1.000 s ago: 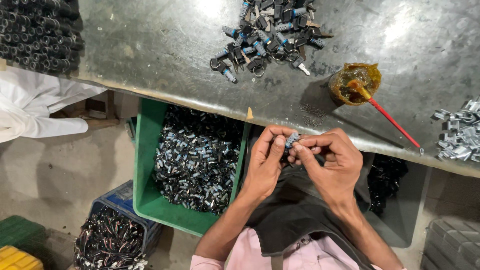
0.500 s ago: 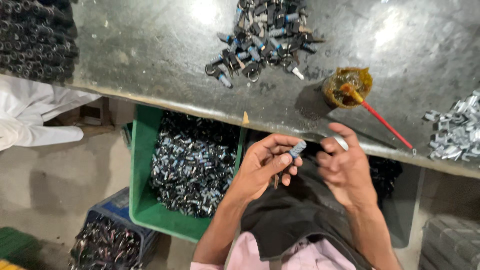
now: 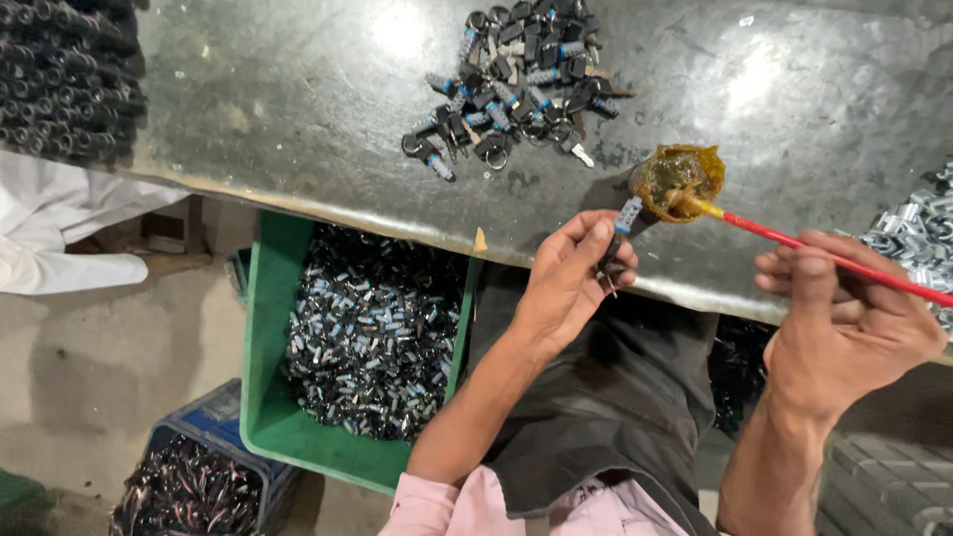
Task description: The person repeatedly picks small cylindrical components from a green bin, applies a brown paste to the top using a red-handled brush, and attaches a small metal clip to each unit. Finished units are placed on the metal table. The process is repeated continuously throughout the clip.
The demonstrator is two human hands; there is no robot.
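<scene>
Left hand (image 3: 566,288) pinches a small lock part (image 3: 623,218) at the table's (image 3: 298,119) near edge; right hand (image 3: 844,333) grips a red brush (image 3: 794,243) dipped in the grease pot (image 3: 678,179).

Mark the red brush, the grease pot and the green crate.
red brush (image 3: 794,241), head view, middle of its handle.
grease pot (image 3: 667,174), head view, amber contents near the rim.
green crate (image 3: 266,298), head view, left wall.
</scene>
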